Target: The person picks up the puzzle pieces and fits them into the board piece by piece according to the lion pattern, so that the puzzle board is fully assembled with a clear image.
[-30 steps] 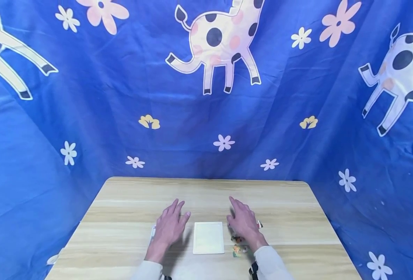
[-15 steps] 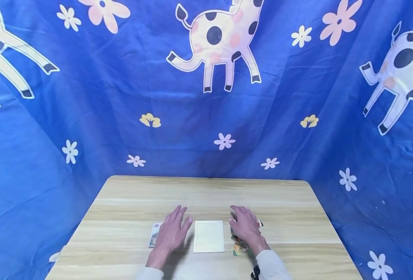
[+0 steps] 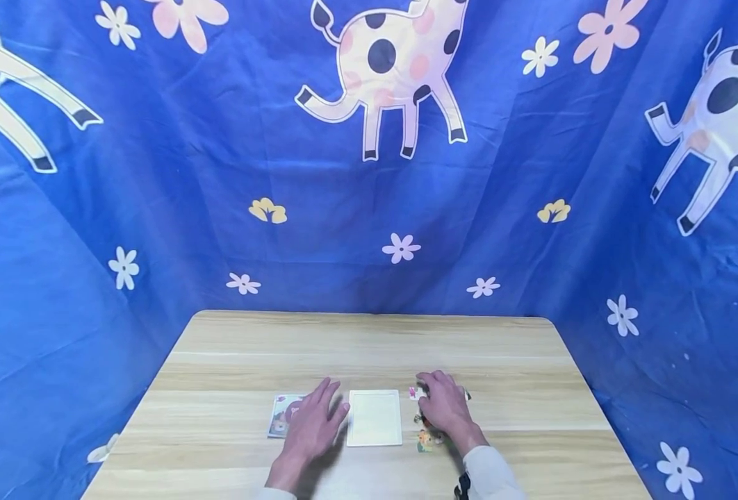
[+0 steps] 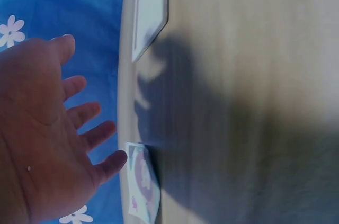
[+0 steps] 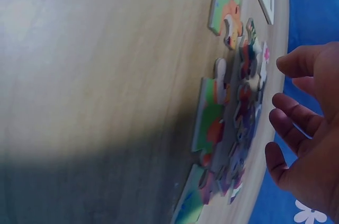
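Observation:
Jigsaw puzzle pieces (image 3: 425, 442) lie in a loose group on the table, partly covered in the head view by my right hand (image 3: 447, 407). Its fingers bend loosely above them and hold nothing; the right wrist view shows a gap between the fingers and the colourful pieces (image 5: 211, 113). A white square puzzle tray (image 3: 374, 418) lies flat between my hands. My left hand (image 3: 310, 426) hovers with spread fingers, holding nothing, between that tray and a printed picture card (image 3: 278, 419). The hand hides part of the card, which shows a pink round shape (image 4: 142, 173) in the left wrist view.
The wood-grain table (image 3: 231, 347) has rounded far corners. Blue cloth (image 3: 338, 229) printed with flowers and spotted animals hangs behind it and on both sides.
Both hands have drawn back slightly toward the person. More of the picture card shows beside the left hand, and a pink-and-white piece now shows left of the right fingers.

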Demonstrator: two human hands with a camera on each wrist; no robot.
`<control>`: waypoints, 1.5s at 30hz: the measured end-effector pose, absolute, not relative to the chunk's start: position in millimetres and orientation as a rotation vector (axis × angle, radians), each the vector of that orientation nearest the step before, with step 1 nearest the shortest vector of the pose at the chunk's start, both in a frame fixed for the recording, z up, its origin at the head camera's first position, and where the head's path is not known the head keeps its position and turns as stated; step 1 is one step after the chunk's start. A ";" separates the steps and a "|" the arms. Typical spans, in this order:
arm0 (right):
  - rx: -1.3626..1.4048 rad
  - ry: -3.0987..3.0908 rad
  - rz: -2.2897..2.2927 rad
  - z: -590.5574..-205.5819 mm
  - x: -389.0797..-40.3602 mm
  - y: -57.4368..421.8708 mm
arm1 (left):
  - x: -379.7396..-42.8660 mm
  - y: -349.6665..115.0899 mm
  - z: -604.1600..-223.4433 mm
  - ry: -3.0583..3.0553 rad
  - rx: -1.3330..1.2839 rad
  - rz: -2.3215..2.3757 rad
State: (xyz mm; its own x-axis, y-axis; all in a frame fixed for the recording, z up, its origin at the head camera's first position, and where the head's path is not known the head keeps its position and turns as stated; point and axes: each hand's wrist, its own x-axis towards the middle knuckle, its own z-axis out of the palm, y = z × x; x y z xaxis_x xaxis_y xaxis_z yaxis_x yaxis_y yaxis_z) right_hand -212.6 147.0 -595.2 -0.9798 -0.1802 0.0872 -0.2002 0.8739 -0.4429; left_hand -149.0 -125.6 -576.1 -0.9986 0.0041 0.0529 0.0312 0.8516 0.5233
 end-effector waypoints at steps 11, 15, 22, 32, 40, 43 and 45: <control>0.290 -3.009 0.673 -603.6 -215.2 149.9 | -145.6 -122.3 -592.4 -2.953 -0.104 -0.856; 0.297 -3.007 0.655 -605.3 -216.2 149.8 | -145.0 -120.7 -594.4 -2.940 -0.133 -0.833; 0.305 -3.016 0.650 -606.1 -216.9 149.1 | -141.7 -117.5 -596.9 -2.942 -0.203 -0.794; 0.310 -3.034 0.619 -606.0 -219.5 149.6 | -138.6 -114.7 -599.2 -2.989 -0.235 -0.702; 0.304 -3.036 0.604 -604.1 -220.7 146.5 | -139.0 -117.5 -597.4 -2.981 -0.278 -0.674; 0.292 -3.035 0.613 -605.0 -220.9 146.0 | -139.8 -119.0 -598.2 -2.984 -0.289 -0.662; 0.284 -3.038 0.616 -605.8 -221.0 145.5 | -140.4 -119.9 -599.0 -2.986 -0.291 -0.657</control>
State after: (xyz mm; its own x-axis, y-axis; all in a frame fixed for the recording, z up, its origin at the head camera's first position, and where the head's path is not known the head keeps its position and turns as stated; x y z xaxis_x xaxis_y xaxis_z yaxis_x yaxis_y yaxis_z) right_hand -221.0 145.5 -605.8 -0.9829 -0.1725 0.0644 -0.1840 0.9049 -0.3838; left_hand -140.4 -119.9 -599.0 -0.9796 0.1692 0.1088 0.1992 0.8906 0.4088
